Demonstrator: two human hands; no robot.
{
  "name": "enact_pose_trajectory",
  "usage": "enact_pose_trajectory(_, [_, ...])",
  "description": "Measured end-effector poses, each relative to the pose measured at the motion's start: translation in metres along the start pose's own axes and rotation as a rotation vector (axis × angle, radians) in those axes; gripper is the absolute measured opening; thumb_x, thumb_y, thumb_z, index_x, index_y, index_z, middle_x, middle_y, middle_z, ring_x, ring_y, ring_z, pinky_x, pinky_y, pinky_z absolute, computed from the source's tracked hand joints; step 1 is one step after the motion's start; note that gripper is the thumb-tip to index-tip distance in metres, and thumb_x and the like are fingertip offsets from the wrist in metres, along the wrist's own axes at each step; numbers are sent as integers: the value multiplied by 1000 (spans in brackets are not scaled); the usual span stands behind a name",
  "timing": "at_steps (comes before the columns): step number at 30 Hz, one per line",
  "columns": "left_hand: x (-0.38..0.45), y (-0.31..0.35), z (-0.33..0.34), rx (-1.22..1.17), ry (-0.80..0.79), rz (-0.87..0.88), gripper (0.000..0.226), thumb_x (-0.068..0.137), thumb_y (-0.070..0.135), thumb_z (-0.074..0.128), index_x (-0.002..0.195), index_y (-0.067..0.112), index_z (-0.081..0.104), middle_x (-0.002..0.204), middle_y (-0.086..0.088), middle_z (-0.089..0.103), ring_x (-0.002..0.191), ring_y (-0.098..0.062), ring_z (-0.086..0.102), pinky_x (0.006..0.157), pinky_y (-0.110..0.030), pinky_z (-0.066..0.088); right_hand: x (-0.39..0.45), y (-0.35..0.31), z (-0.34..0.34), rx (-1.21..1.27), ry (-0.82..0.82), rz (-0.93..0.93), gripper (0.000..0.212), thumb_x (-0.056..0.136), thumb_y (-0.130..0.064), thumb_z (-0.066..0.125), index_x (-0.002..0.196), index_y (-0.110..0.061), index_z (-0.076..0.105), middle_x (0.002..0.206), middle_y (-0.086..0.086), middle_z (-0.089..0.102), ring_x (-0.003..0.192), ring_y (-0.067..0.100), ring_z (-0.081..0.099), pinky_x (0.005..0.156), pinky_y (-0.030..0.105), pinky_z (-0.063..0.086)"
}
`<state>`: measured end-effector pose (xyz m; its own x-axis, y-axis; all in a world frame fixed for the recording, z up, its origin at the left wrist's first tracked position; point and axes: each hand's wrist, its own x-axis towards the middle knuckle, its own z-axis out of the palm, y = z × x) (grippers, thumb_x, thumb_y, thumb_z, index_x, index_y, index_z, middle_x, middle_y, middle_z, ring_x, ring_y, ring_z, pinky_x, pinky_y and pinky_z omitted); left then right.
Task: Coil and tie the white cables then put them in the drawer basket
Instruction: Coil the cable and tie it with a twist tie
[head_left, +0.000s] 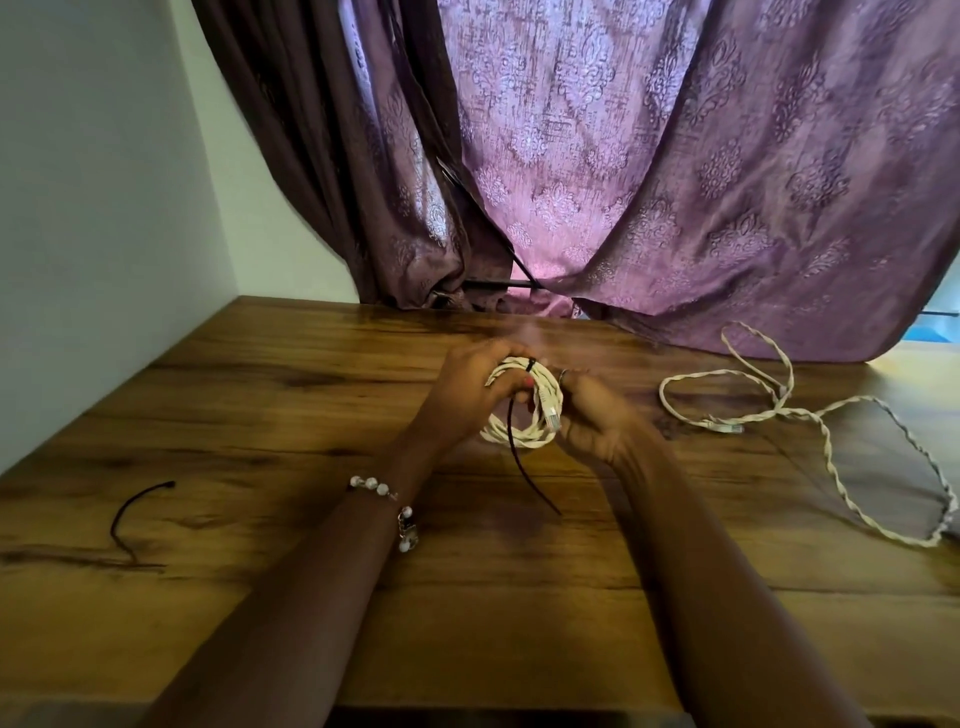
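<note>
Grip: both hands hold one coiled white cable (524, 405) between them, raised just above the wooden table (260, 405).
Left hand (467, 387): fingers curled round the coil's left side, closed on it; a beaded bracelet (387, 501) sits on the wrist.
Right hand (592, 415): fingers closed on the coil's right side, near the cable's plug end; a ring shows on one finger.
Coiled cable, position: directly between the two hands, several loops bundled, standing roughly upright, toward the table's far middle.
Black tie on coil (527, 452): wrapped over the coil's top edge, its long loose tail hanging down through the loops toward the viewer and ending near the tabletop.
Second white cable (826, 447): loose and uncoiled, twisted, spread in open loops on the table to the right, well apart from the hands; its plug ends lie near the loops' crossing.
Spare black tie (137, 512): lying bent on the table at the left, well apart from the hands.
Backdrop: purple patterned curtain (675, 182) hanging behind the table; pale wall (104, 182) at the left.
</note>
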<state>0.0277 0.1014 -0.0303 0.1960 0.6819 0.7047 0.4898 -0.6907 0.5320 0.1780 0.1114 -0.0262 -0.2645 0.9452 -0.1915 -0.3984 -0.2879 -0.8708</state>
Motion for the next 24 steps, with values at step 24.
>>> enact_pose_trajectory(24, [4, 3, 9, -300, 10, -338, 21, 77, 9, 76, 97, 11, 75, 67, -15, 70, 53, -17, 57, 56, -29, 49, 6, 1, 3, -9, 355, -425, 26, 75, 15, 66, 100, 11, 65, 79, 24, 70, 66, 29, 68, 64, 38, 58])
